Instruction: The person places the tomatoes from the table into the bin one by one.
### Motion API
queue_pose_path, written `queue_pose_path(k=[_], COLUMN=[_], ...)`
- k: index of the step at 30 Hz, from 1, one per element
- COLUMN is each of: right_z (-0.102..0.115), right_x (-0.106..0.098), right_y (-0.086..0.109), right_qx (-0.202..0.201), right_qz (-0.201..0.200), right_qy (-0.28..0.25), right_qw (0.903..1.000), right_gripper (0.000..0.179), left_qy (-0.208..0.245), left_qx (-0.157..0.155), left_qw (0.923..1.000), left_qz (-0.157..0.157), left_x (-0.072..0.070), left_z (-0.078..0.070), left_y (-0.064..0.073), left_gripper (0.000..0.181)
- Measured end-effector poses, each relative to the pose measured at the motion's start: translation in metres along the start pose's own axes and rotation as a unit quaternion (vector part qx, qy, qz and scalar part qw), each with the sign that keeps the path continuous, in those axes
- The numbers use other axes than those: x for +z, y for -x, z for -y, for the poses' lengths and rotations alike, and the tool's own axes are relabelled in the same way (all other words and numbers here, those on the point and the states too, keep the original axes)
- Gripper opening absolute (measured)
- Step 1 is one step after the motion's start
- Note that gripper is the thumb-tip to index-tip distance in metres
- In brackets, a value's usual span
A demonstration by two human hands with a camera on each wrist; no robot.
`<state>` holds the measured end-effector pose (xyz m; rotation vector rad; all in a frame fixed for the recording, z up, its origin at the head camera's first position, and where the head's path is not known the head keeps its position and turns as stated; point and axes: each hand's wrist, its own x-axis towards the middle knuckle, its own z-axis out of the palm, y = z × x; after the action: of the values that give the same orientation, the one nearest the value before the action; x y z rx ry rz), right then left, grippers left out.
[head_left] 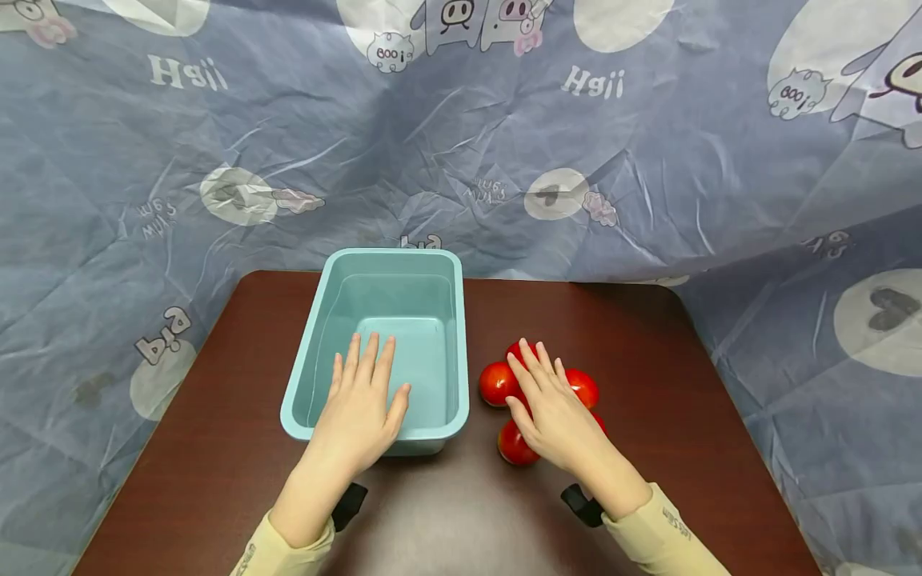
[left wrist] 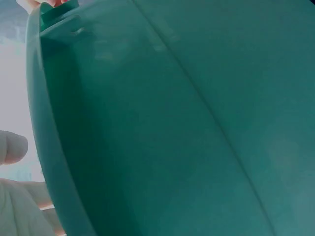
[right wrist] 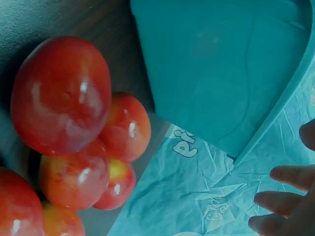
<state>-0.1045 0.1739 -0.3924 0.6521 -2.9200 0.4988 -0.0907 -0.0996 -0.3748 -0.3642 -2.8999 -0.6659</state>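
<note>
A light teal plastic tub [head_left: 408, 352] stands on the left half of the table, with nothing inside it. My left hand [head_left: 358, 408] is held over the tub's near part, fingers straight and spread, palm down. Several red tomatoes [head_left: 517, 442] lie in a loose cluster right of the tub; the right wrist view shows them beside the tub's outer wall [right wrist: 197, 73]. Above that cluster hovers my right hand [head_left: 558, 412], its fingers extended and holding nothing. It hides part of the tomatoes in the head view.
The dark brown table [head_left: 619, 336] has its far edge just behind the tub. A grey-blue printed sheet [head_left: 461, 144] hangs behind and around the table. Each wrist carries a black strap mount [head_left: 582, 504] by the pale yellow sleeve [head_left: 663, 532].
</note>
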Motion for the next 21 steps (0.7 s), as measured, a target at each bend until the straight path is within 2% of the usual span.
queue_pose_path(k=[5,10,14,18,21], right_z=[-0.004,-0.009,-0.012,-0.014,-0.015], right_x=[0.008,0.015,0.02,0.025,0.028], right_y=[0.002,0.007,0.011,0.016,0.019], right_qx=[0.005,0.012,0.018,0.023,0.031], right_qz=[0.009,0.01,0.009,0.012,0.02], right_qy=[-0.007,-0.009,-0.006,-0.003,-0.005], right_qw=[0.9999,0.9998,0.9998,0.9997,0.9993], right_gripper=[0.063,0.063,0.062,0.062,0.062], left_qy=[0.005,0.004,0.002,0.008,0.017], left_qx=[-0.003,-0.013,-0.031,-0.054,-0.073], left_qw=[1.0,0.9998,0.9983,0.9937,0.99], left_qz=[0.0,-0.017,-0.05,-0.097,-0.12], left_x=[0.001,-0.001,-0.006,-0.01,-0.014], left_z=[0.003,0.009,0.019,0.032,0.04], left_y=[0.002,0.004,0.008,0.014,0.018], left_gripper=[0.063,0.064,0.065,0.063,0.059])
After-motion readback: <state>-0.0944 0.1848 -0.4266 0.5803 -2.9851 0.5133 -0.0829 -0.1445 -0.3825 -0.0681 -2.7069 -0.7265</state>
